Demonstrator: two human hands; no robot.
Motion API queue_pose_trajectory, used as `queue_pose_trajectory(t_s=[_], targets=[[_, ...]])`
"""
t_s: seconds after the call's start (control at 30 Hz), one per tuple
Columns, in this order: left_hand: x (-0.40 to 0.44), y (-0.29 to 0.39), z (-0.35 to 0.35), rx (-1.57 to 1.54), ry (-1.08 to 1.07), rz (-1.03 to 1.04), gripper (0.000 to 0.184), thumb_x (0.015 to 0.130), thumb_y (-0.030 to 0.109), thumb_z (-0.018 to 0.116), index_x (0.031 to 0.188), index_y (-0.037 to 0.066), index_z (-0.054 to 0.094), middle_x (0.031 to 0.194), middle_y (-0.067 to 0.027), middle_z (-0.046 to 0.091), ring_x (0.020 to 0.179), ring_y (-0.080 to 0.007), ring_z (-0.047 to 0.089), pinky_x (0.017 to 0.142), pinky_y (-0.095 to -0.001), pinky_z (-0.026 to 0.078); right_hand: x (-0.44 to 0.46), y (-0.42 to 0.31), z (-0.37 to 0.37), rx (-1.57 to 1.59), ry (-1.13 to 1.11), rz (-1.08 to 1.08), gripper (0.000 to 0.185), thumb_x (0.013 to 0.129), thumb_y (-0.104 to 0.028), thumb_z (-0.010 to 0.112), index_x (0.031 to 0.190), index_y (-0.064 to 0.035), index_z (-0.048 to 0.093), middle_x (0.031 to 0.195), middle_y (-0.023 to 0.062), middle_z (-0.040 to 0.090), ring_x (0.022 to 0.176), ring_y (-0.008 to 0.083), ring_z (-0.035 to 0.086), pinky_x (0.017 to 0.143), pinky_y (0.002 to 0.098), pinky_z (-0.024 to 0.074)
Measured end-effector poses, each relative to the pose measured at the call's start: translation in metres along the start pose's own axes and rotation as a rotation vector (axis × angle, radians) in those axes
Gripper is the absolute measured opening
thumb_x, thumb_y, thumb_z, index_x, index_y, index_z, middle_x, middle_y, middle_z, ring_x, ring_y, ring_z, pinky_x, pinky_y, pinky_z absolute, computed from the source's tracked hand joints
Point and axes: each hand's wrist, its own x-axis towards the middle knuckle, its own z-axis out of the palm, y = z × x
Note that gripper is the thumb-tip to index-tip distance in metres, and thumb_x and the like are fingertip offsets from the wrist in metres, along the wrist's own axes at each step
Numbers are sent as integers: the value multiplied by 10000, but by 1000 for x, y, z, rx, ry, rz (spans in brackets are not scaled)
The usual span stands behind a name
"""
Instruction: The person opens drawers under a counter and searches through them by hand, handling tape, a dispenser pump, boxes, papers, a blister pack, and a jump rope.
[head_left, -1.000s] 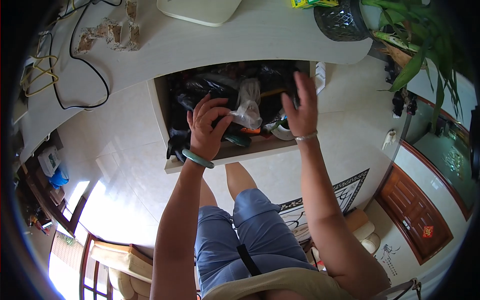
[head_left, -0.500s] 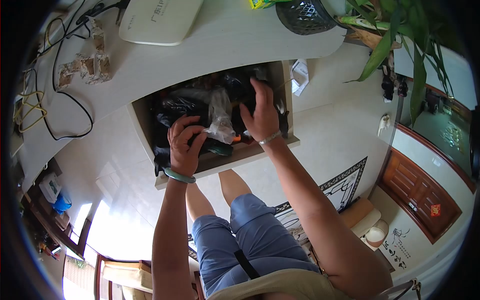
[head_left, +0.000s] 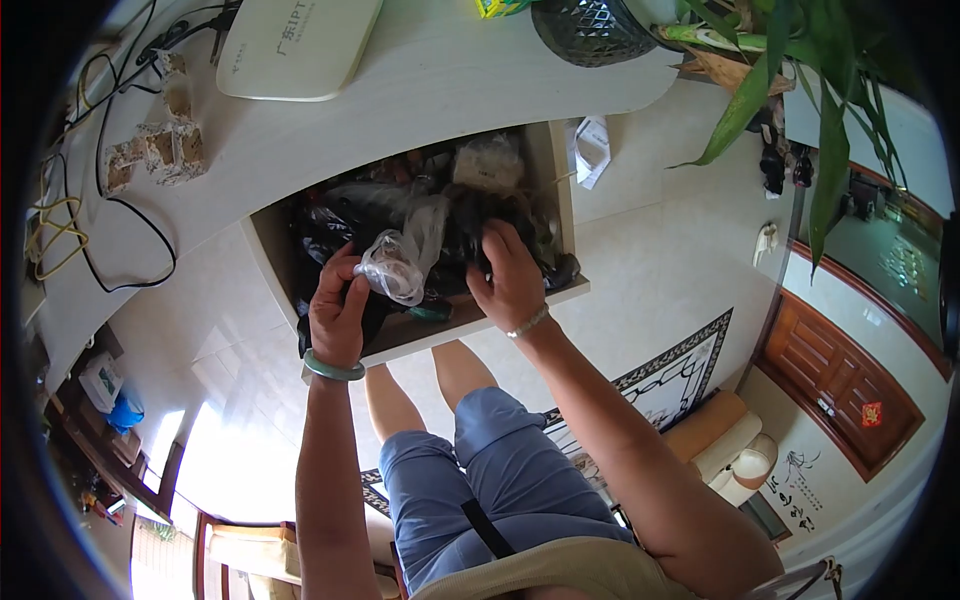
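An open drawer (head_left: 562,200) full of plastic bags is under both my hands. At its left front, my left hand (head_left: 338,312), with a green bangle at the wrist, pinches the edge of a crumpled clear plastic bag (head_left: 395,268). My right hand (head_left: 513,278), wearing a pale bracelet, has its fingers closed on a black plastic bag (head_left: 466,225), smeared a little by motion. Behind that bag lies a whitish package (head_left: 488,162). A dark green object (head_left: 432,311) shows near the drawer's front. What lies deeper is hidden.
On the pale desk (head_left: 430,90) above the drawer are a white box-shaped device (head_left: 298,48), a torn foam piece (head_left: 172,152), cables (head_left: 150,278) and a dark basket (head_left: 590,32). A leafy plant (head_left: 790,110) leans in at right. Folded paper (head_left: 591,152) lies beside the drawer.
My right hand has come down toward the drawer's front and closed on the black bag, uncovering the whitish package. My left hand has shifted slightly left and down with the clear bag.
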Motion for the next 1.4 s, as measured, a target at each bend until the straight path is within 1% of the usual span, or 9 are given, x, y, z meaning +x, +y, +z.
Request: queue_pose_trajectory(t_s=[0.13, 0.4, 0.47, 0.5, 0.63, 0.93, 1.13, 1.27, 1.4], targets=[[-2, 8, -1, -334, 85, -167, 94, 912, 84, 530, 978, 35, 574, 958, -30, 623, 967, -106, 532, 930, -290, 375, -10, 1, -3, 55, -20, 19, 459, 671, -15, 622, 1113, -55, 505, 1143, 151, 510, 977, 349, 552, 806, 395, 495], [2, 31, 8, -545, 301, -105, 124, 940, 149, 507, 969, 40, 559, 936, -27, 622, 877, -74, 541, 817, -226, 409, -22, 3, -7, 79, 4, 5, 439, 674, 34, 582, 1103, -37, 523, 1134, 160, 537, 927, 363, 556, 766, 389, 491], [3, 39, 10, -418, 368, 21, 129, 940, 151, 509, 981, 40, 561, 921, -26, 624, 852, -77, 542, 811, -229, 409, -21, 0, -9, 15, 1, -7, 439, 651, 18, 604, 1077, -51, 528, 1131, 141, 542, 888, 347, 545, 752, 392, 487], [2, 30, 3, -340, 331, 51, 257, 953, 168, 465, 1159, 17, 499, 1074, -102, 603, 1030, -182, 555, 935, -338, 412, -20, -1, -10, -50, 1, -22, 439, 628, 3, 626, 1051, -65, 532, 1127, 121, 546, 849, 332, 534, 738, 395, 483], [5, 47, 6, -576, 379, -39, 304, 952, 234, 466, 1183, 38, 486, 1119, -128, 587, 1052, -239, 575, 884, -392, 501, -20, 1, -17, -127, 2, -95, 407, 609, -1, 627, 1000, -74, 542, 1072, 111, 568, 769, 315, 491, 696, 390, 437], [7, 55, -29, -623, 382, -14, 322, 964, 233, 434, 1210, 29, 468, 1160, -119, 561, 1100, -232, 535, 934, -382, 473, -28, 0, -14, -14, -75, -138, 304, 619, -74, 601, 915, -67, 531, 934, 119, 570, 797, 318, 479, 717, 400, 353], [4, 39, -34, -867, 442, -148, 218, 950, 199, 470, 1106, 56, 522, 1008, -81, 615, 970, -199, 587, 851, -341, 491, 8, 6, -7, -73, -48, -145, 333, 645, -124, 658, 930, -25, 516, 893, 158, 517, 789, 347, 469, 709, 426, 408], [6, 44, -29, -868, 445, -156, 160, 942, 180, 491, 1042, 65, 536, 999, -68, 613, 949, -176, 594, 830, -320, 488, 34, -8, -29, -105, -204, -88, 329, 712, -150, 687, 979, -32, 534, 1055, 184, 534, 910, 365, 557, 772, 400, 485], [5, 45, -29, -849, 449, -171, 127, 920, 134, 528, 1029, 68, 538, 960, -73, 619, 881, -148, 611, 778, -282, 510, 55, -36, -63, -200, -278, -155, 378, 740, -185, 701, 1056, -46, 547, 1122, 160, 551, 914, 334, 598, 764, 365, 510]])
